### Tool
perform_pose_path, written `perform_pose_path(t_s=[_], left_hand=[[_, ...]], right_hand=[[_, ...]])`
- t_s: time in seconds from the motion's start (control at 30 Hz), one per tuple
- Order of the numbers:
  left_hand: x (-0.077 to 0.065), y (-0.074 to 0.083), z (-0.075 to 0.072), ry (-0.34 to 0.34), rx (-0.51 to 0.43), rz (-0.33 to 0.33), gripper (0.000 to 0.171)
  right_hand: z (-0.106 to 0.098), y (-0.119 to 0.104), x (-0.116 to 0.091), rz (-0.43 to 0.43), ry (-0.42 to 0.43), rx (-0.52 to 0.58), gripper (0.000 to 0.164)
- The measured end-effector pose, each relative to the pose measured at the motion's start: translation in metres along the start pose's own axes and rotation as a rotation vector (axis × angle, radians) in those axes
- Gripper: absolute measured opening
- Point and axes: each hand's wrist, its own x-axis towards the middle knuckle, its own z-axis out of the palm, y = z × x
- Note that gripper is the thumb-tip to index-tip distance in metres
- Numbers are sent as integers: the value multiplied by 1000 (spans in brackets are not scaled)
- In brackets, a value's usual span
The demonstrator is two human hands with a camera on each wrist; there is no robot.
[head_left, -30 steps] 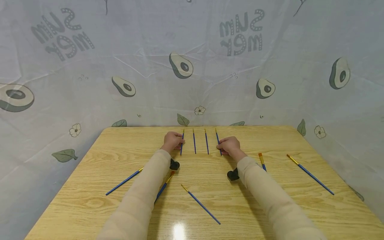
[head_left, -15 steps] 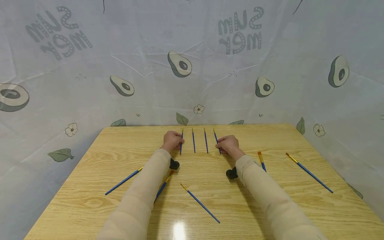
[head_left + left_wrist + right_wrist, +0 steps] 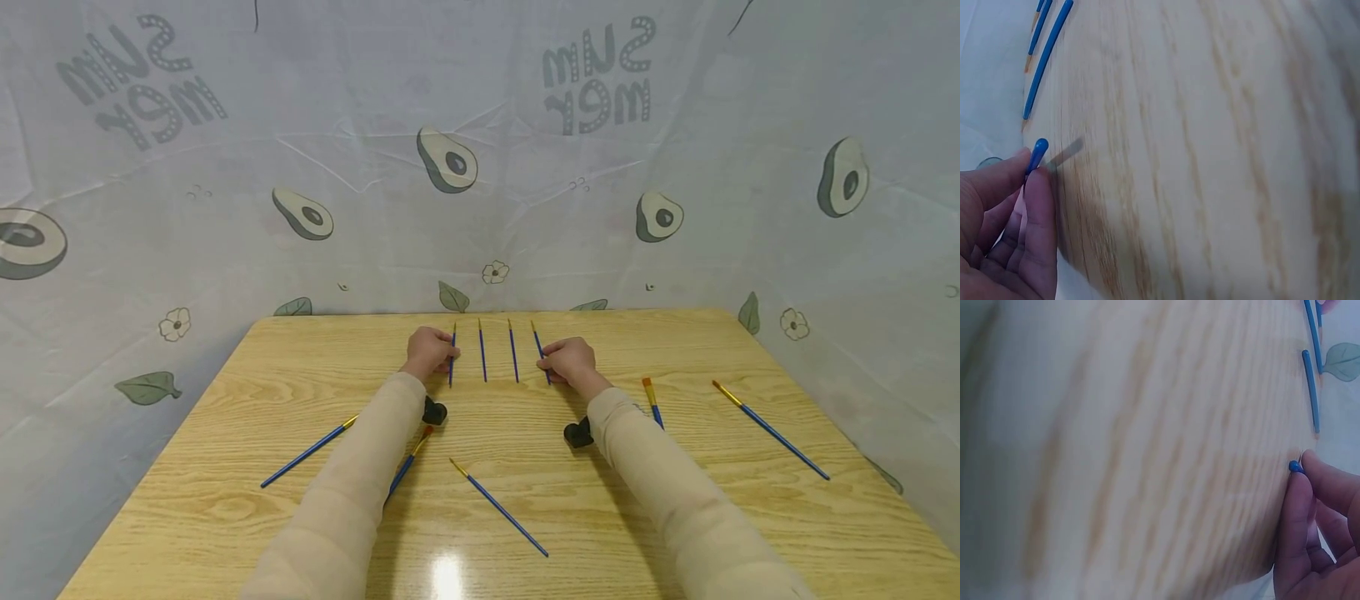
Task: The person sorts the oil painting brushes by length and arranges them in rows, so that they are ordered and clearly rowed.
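Near the table's back edge, my left hand (image 3: 431, 350) pinches a thin blue paintbrush (image 3: 452, 358) between thumb and finger. Its rounded blue handle end (image 3: 1040, 145) sticks out of the pinch in the left wrist view. My right hand (image 3: 570, 362) pinches another blue paintbrush (image 3: 537, 340), slightly slanted, with its handle tip (image 3: 1294, 466) showing between thumb and finger in the right wrist view. Between the hands lie two more paintbrushes, a left one (image 3: 483, 354) and a right one (image 3: 513, 354), about parallel. All four have gold ferrules pointing to the back.
Other paintbrushes lie scattered on the wooden table (image 3: 600, 517): one at left (image 3: 307, 452), one partly under the left sleeve (image 3: 408, 467), one front centre (image 3: 498, 508), one by the right sleeve (image 3: 652, 400), one far right (image 3: 772, 429). A printed curtain (image 3: 360, 250) hangs behind.
The brush in my right hand has shifted slightly left at its tip, toward the middle pair. My left hand stays nearly still; the whole view has drifted a little.
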Motion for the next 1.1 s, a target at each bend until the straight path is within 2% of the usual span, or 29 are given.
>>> perform_pose_path(t_s=[0.5,0.83,1.1], left_hand=[[1,-1,-1,-1,66,42,26],[4,-2,-3,-33,40,46,28],[1,-3,-2,-41,25,61,27]], right_hand=[[1,-2,-1,12,-5,8,30],[1,0,2,-1,3,11,29],[0,3,1,-9,-7,13,30]])
